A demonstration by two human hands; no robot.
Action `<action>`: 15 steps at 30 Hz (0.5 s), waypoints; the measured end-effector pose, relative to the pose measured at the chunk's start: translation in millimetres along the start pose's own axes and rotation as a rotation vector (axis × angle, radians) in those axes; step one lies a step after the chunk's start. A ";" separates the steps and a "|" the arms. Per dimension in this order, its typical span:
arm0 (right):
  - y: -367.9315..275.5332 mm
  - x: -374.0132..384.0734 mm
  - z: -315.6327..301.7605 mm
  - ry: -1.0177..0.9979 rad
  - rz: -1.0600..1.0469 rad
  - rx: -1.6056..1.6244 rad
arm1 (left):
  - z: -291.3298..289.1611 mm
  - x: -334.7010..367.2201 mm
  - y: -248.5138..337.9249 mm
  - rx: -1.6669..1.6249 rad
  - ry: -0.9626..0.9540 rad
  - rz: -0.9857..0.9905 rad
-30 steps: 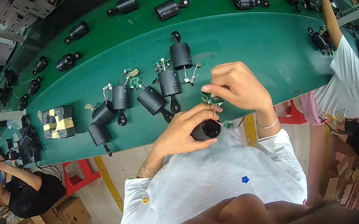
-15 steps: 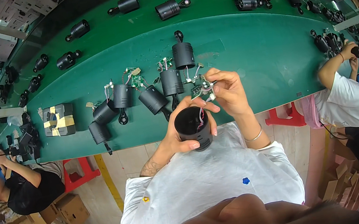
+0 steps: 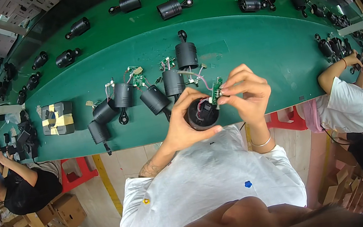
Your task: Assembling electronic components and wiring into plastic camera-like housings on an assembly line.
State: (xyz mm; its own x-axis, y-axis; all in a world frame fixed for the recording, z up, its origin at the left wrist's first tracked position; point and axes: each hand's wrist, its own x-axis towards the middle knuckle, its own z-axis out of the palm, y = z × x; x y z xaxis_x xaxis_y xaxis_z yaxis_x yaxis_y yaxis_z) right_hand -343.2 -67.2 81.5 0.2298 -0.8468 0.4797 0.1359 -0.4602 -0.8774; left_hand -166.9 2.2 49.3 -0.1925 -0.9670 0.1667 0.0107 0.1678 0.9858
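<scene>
My left hand [image 3: 183, 121] is wrapped round a black cylindrical housing [image 3: 203, 116], its open mouth tilted up toward me. Inside the mouth, wires and a dark inner part show. Between thumb and fingers of my right hand [image 3: 248, 92] is a small green circuit board [image 3: 217, 90], held just above the right rim of the housing. A pinkish wire with a pale connector [image 3: 188, 72] loops away from the board. Beyond my hands, a black housing with a ring-ended stem [image 3: 186, 55] lies on the green bench [image 3: 267, 57]. Another housing [image 3: 173, 82] with wired boards lies to its left.
More black housings [image 3: 154, 99] with dangling boards lie left of my hands. A black block with yellow tape [image 3: 57, 119] sits farther left. Several housings [image 3: 170, 9] rest on the green strip behind. Co-workers sit on both sides, near red stools [image 3: 78, 173].
The housing in my left hand has tipped so its mouth faces me more and moved slightly right and up. My right hand has shifted right, and the board is turned on edge.
</scene>
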 end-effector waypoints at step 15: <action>-15.2 -7.9 13.0 -0.016 -0.182 -0.324 | 27.0 11.1 -2.2 0.237 0.332 0.287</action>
State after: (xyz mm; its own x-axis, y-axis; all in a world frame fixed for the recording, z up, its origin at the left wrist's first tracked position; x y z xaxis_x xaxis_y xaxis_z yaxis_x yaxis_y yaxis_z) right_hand -334.5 -50.0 91.1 0.2452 -0.7402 0.6260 -0.1358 -0.6656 -0.7338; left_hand -195.5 -3.8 48.4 0.1091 -0.8776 0.4668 -0.2129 0.4380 0.8734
